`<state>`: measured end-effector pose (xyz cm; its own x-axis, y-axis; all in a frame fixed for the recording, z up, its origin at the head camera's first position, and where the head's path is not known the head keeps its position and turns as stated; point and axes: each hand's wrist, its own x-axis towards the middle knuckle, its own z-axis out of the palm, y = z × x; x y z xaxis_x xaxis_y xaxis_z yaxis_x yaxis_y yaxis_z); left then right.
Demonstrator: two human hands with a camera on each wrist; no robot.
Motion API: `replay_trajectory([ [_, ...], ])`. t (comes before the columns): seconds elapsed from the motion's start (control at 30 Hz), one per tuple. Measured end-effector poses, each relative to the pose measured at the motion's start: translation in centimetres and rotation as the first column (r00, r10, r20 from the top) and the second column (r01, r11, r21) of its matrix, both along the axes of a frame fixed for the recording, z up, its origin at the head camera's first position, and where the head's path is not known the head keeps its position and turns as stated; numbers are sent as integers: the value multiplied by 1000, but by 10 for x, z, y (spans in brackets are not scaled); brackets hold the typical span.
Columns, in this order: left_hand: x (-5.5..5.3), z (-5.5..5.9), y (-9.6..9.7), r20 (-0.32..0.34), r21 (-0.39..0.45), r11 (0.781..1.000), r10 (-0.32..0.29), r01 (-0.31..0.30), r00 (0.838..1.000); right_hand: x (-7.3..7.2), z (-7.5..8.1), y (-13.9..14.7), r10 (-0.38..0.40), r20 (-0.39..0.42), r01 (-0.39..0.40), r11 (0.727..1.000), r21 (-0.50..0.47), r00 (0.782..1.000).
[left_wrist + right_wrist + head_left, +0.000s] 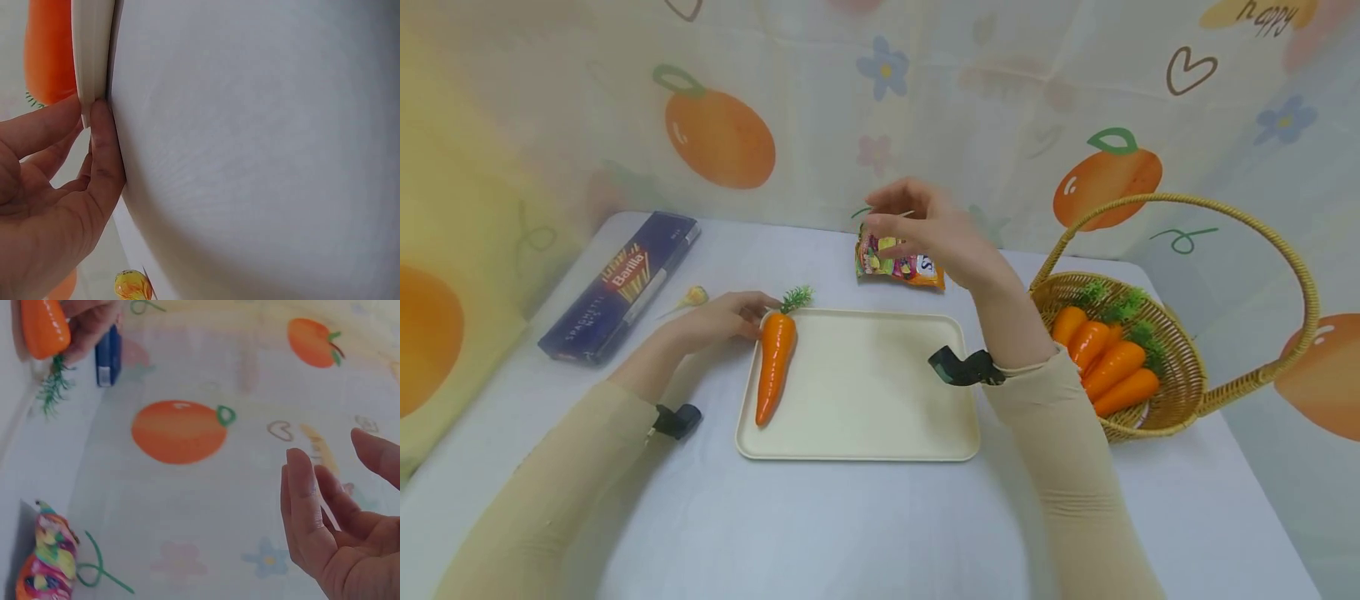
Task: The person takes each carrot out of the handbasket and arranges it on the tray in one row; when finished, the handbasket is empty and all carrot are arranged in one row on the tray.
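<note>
A cream rectangular tray [880,392] lies on the table with one orange carrot [775,362] along its left side, green top pointing away. My left hand [722,321] pinches the tray's far left corner. In the left wrist view the thumb [50,128] is over the rim and the fingers [105,147] are beneath it. Raised above the far side of the table, my right hand [936,233] holds nothing, its fingers bent loosely apart from the thumb. Behind it in the head view is a colourful snack bag [917,271], partly hidden.
A wicker basket [1191,358] with a tall handle stands at the right, holding several carrots [1112,371]. On the left lie a blue Barilla spaghetti box [617,292] and a small yellow wrapped item [695,296]. A fruit-print curtain [820,108] hangs behind the table.
</note>
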<state>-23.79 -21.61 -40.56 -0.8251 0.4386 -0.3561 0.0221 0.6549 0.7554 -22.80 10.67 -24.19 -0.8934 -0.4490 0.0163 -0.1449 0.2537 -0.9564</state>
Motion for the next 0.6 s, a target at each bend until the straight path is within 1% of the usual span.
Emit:
replay_trajectory([
  [0.13,0,-1,1,-3,2,1000,-3,3,1000,7,12,27,-6,-49,8,999,32,999],
  [0.3,1,0,2,-4,8,1000,0,0,1000,11,20,67,10,-72,-2,994,114,997],
  [0.37,2,1,3,-8,6,1000,5,-5,1000,13,22,81,5,-77,6,989,146,997],
  [0.5,2,1,1,-13,1,1000,11,-11,1000,15,23,109,-17,-76,35,969,243,997],
  [0.6,3,1,0,-7,3,1000,12,-12,1000,16,18,128,-34,-50,48,953,298,998],
])
